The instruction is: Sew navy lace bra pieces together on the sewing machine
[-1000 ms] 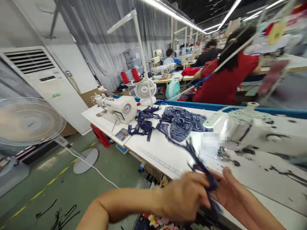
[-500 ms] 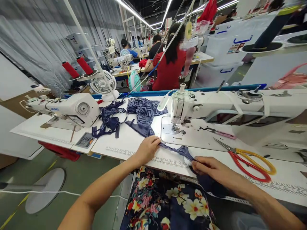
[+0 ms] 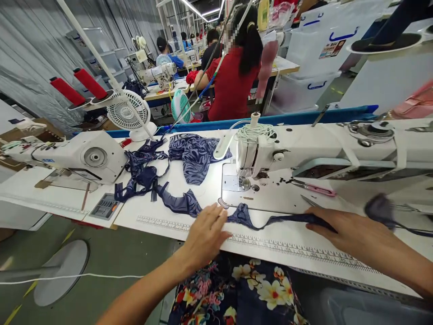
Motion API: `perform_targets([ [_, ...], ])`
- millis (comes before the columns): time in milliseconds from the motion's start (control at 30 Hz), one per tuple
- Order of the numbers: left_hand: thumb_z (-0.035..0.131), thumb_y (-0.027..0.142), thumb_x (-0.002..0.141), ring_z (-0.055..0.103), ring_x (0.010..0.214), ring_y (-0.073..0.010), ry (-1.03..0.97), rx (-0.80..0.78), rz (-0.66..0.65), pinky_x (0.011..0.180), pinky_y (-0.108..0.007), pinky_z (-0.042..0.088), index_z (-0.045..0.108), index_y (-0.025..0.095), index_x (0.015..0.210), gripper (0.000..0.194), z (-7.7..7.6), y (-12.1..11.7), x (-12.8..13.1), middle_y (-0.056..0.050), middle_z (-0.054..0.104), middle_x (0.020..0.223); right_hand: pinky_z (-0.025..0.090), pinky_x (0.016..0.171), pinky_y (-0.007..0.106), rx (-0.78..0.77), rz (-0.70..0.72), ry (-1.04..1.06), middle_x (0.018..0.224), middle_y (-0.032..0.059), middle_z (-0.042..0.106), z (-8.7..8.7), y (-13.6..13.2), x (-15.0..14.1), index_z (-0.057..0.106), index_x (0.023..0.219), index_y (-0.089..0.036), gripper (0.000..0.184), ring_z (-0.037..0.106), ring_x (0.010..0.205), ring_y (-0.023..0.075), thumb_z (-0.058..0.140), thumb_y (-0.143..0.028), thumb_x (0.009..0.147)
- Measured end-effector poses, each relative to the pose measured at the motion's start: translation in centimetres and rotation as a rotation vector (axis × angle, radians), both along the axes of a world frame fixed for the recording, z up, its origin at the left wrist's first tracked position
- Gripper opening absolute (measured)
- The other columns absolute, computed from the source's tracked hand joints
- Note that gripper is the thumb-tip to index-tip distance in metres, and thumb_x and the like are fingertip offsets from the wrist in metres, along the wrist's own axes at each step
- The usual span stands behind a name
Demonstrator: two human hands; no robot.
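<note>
A long navy garment strip, perhaps part of a bra (image 3: pixel 241 215), lies along the front of the sewing table. Its sheer, wider end (image 3: pixel 176 203) spreads to the left of my left hand (image 3: pixel 207 232), which rests on the strip with fingers stretched out and thumb apart. My right hand (image 3: pixel 341 228) closes on the strap part farther right. Beyond that hand, a blurred navy piece (image 3: pixel 382 210) trails over the table. Under my right hand the scissors are mostly hidden; only a blade tip (image 3: pixel 308 200) shows. The sewing machine needle area (image 3: pixel 244 183) stands just behind the strip.
Patterned navy fabric pieces (image 3: pixel 194 155) and a tangle of navy straps (image 3: pixel 144 174) lie left of the machine. Pink thread snips (image 3: pixel 318 188) rest on the machine bed. A second sewing machine (image 3: pixel 91 155) and a white fan (image 3: pixel 130 113) stand left. A person in red (image 3: pixel 233 81) sits ahead.
My right hand has moved right, drawing the strip out straighter across the table and covering the scissors. My left hand has gone from a pinch to outstretched fingers. The sheer end now lies flatter.
</note>
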State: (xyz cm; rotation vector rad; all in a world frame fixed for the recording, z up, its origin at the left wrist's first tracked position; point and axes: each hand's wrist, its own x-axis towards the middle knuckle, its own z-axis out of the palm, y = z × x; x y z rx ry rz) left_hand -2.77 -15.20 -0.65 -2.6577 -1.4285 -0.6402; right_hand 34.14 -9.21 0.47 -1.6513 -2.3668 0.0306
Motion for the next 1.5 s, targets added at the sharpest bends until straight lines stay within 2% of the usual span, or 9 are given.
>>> perform_targets([
  [100,0.045,0.049,0.098,0.045,0.137,-0.0254,0.017,-0.063,-0.137,0.116,-0.042,0.038,0.047,0.010,0.138,0.056,-0.4,1.1,3.1,-0.015,0.053,0.142,0.039,0.051,0.030,-0.087,0.121,-0.061,0.085,0.0056,0.074,0.4,0.4,-1.0,0.068,0.102,-0.029,0.028,0.068,0.068,0.0239,0.050,-0.047,0.090],
  [267,0.041,0.063,0.094,0.034,0.143,-0.0298,0.089,-0.080,-0.038,0.120,-0.050,0.027,0.037,0.009,0.147,0.076,-2.0,0.5,5.8,-0.013,0.041,0.152,0.046,0.074,0.040,0.303,0.093,-0.067,0.100,0.0123,0.069,2.0,-0.3,-5.3,0.063,0.100,-0.018,0.024,0.063,0.089,0.0280,0.043,-0.030,0.095],
  [500,0.042,0.053,0.097,0.047,0.133,-0.0305,0.072,-0.059,0.024,0.121,-0.051,0.025,0.044,0.007,0.143,0.065,-1.7,-0.7,6.0,-0.014,0.055,0.140,0.045,0.080,0.034,0.144,0.361,0.180,0.105,0.0072,0.067,-0.8,-2.4,-11.7,0.063,0.110,-0.021,0.024,0.061,0.095,0.0193,0.042,-0.021,0.098],
  [833,0.046,0.035,0.099,0.055,0.115,-0.0246,0.022,-0.131,-0.130,0.117,-0.053,0.029,0.056,0.014,0.124,0.034,0.2,0.1,3.9,-0.010,0.063,0.122,0.043,0.084,0.035,0.150,0.439,0.190,0.104,0.0071,0.068,-1.2,-3.1,-12.0,0.064,0.113,-0.021,0.023,0.059,0.095,0.0208,0.049,-0.018,0.096],
  [967,0.046,0.030,0.098,0.057,0.092,-0.0232,-0.158,-0.204,0.128,0.090,-0.048,0.048,0.060,0.019,0.104,0.018,0.4,1.7,3.7,-0.007,0.064,0.096,0.043,0.082,0.036,0.201,0.468,0.164,0.102,0.0065,0.070,-1.6,-3.4,-12.1,0.065,0.112,-0.021,0.023,0.059,0.093,0.0205,0.051,-0.015,0.094],
  [1067,0.059,0.033,0.092,0.053,0.089,-0.0251,-0.189,-0.246,0.268,0.076,-0.044,0.047,0.058,0.021,0.092,0.012,0.2,3.5,4.4,-0.006,0.061,0.092,0.043,0.081,0.036,0.199,0.466,0.171,0.101,0.0063,0.069,-1.6,-3.3,-12.1,0.065,0.110,-0.020,0.022,0.059,0.092,0.0198,0.052,-0.014,0.093],
  [1267,0.054,0.019,0.093,0.052,0.085,-0.0196,-0.190,-0.296,0.108,0.079,-0.040,0.043,0.050,0.020,0.085,0.009,-0.1,5.8,5.8,-0.001,0.060,0.087,0.043,0.083,0.035,0.182,0.416,0.188,0.099,0.0063,0.069,-1.5,-3.3,-12.0,0.065,0.108,-0.020,0.019,0.059,0.093,0.0197,0.050,-0.017,0.095],
  [1400,0.058,0.022,0.092,0.054,0.087,-0.0203,-0.173,-0.167,0.143,0.078,-0.039,0.043,0.055,0.020,0.096,0.005,0.1,5.7,5.5,-0.003,0.063,0.094,0.043,0.084,0.036,0.188,0.379,0.190,0.100,0.0061,0.069,-1.8,-3.4,-11.9,0.066,0.108,-0.021,0.020,0.060,0.094,0.0197,0.049,-0.020,0.097],
  [1500,0.053,0.016,0.094,0.057,0.095,-0.0191,-0.111,-0.053,-0.006,0.093,-0.042,0.042,0.059,0.021,0.104,0.013,0.0,4.6,4.8,-0.002,0.067,0.100,0.043,0.088,0.037,0.217,0.359,0.196,0.107,0.0072,0.070,-2.0,-3.4,-12.0,0.066,0.109,-0.019,0.020,0.061,0.101,0.0214,0.050,-0.019,0.096],
])
